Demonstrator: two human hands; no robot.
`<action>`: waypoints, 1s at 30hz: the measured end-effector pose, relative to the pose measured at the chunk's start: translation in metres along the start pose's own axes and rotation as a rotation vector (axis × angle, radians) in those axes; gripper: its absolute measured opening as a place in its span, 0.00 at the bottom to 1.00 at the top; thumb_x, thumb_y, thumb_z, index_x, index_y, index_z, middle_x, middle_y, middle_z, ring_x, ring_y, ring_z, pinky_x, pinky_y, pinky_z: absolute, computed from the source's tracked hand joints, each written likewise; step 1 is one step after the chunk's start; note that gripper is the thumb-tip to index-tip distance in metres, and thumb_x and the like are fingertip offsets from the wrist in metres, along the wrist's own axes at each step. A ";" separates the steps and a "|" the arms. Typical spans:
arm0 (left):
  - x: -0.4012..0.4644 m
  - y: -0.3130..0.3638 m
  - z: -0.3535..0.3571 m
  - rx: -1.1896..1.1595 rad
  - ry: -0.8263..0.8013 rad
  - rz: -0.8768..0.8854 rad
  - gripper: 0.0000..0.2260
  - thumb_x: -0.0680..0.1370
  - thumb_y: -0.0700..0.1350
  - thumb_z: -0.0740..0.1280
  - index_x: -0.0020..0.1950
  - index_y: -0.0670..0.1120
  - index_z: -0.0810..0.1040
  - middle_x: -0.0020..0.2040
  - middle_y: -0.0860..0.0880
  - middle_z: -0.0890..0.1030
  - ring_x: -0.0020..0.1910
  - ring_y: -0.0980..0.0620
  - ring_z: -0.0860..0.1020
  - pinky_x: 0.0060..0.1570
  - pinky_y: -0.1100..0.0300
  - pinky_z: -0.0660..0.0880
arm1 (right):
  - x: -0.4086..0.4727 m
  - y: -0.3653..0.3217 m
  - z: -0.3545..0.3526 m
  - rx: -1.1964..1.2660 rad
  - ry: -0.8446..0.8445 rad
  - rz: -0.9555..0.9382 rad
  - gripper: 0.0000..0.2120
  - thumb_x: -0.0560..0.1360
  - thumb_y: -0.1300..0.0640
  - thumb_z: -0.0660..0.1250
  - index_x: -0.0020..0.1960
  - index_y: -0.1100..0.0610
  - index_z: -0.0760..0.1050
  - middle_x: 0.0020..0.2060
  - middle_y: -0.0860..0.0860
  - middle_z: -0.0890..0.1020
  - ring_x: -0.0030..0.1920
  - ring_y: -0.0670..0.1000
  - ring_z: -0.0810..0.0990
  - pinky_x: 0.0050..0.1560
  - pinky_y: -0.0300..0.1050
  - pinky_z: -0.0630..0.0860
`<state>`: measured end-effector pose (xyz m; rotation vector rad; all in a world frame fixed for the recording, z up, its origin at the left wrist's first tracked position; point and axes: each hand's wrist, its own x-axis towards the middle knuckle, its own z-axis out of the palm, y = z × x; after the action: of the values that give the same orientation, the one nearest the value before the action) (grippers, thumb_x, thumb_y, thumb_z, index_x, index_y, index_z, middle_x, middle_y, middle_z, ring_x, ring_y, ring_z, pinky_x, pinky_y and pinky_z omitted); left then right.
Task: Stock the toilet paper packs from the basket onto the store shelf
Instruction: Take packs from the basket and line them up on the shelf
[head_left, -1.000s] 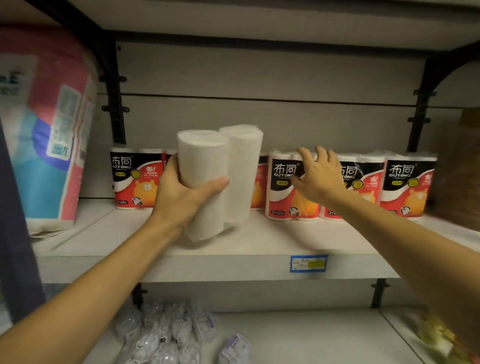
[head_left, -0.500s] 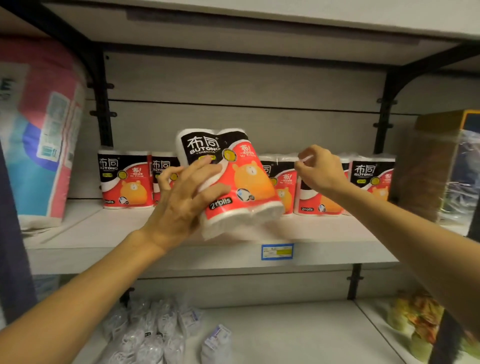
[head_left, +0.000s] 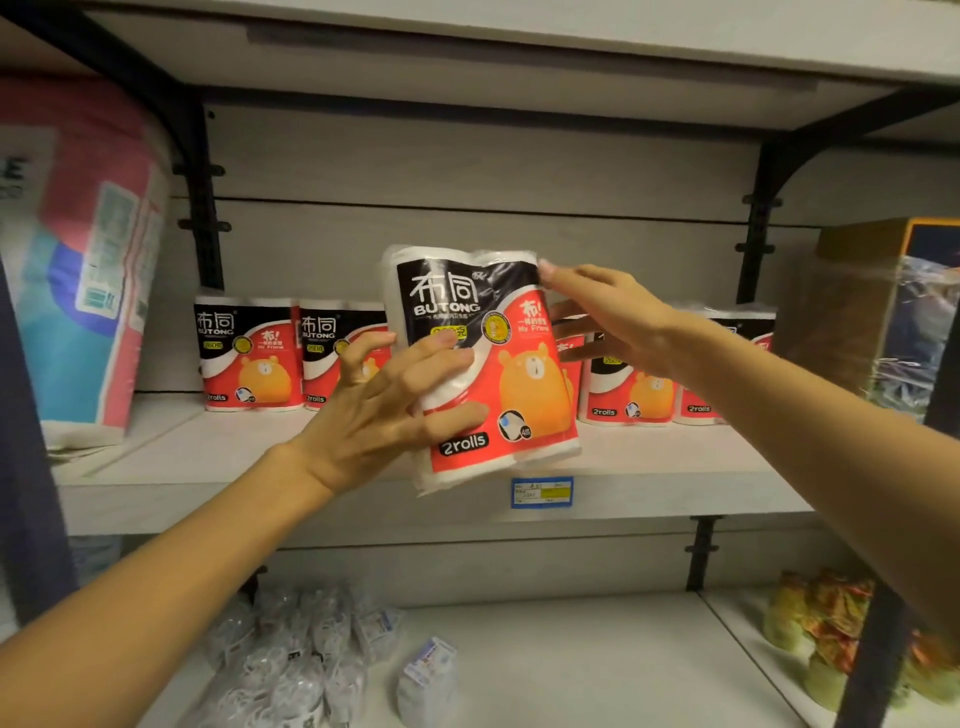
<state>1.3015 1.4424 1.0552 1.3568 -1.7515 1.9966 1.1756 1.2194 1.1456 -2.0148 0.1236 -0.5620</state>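
Observation:
A two-roll toilet paper pack (head_left: 498, 374) with a black and red label and an orange bear is held upright just above the front of the white shelf (head_left: 260, 467). My left hand (head_left: 384, 415) grips its left side, fingers spread over the label. My right hand (head_left: 623, 322) touches the pack's top right corner with straight fingers. Behind it a row of the same packs stands along the shelf's back, two at the left (head_left: 249, 353) and more at the right (head_left: 639, 389), partly hidden by my right hand. The basket is out of view.
A large pink and blue paper pack (head_left: 78, 260) fills the shelf's left end. A film-wrapped box (head_left: 883, 312) stands at the right end. A blue price label (head_left: 541, 491) is on the shelf edge. The lower shelf holds small clear packets (head_left: 311, 665) and coloured items (head_left: 831, 634).
The held pack has turned from its plain white side to its label side and moved right. My right hand left the row of packs and came onto the held pack's top corner.

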 end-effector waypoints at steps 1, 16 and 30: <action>-0.001 -0.001 -0.001 0.006 -0.005 0.011 0.15 0.79 0.48 0.67 0.62 0.54 0.67 0.65 0.45 0.67 0.67 0.45 0.69 0.64 0.48 0.57 | 0.000 -0.005 0.000 0.015 -0.057 0.014 0.31 0.70 0.33 0.66 0.65 0.52 0.71 0.52 0.55 0.84 0.50 0.53 0.85 0.49 0.51 0.82; -0.055 -0.045 -0.022 0.010 -0.230 -0.157 0.31 0.73 0.36 0.70 0.71 0.51 0.62 0.72 0.41 0.61 0.77 0.45 0.53 0.72 0.47 0.58 | 0.022 -0.044 0.043 -0.176 -0.108 -0.188 0.25 0.66 0.50 0.75 0.61 0.53 0.75 0.50 0.53 0.83 0.50 0.53 0.84 0.45 0.48 0.83; -0.099 -0.056 -0.028 -0.157 -0.458 -0.645 0.21 0.71 0.35 0.69 0.63 0.44 0.73 0.60 0.44 0.74 0.56 0.46 0.72 0.51 0.49 0.75 | 0.087 0.012 0.110 -0.320 0.370 -0.292 0.27 0.66 0.59 0.79 0.63 0.58 0.77 0.62 0.52 0.78 0.55 0.49 0.77 0.56 0.48 0.79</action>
<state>1.3794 1.5248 1.0285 2.0927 -1.3094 1.2475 1.3030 1.2749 1.1219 -2.2322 0.1508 -1.1615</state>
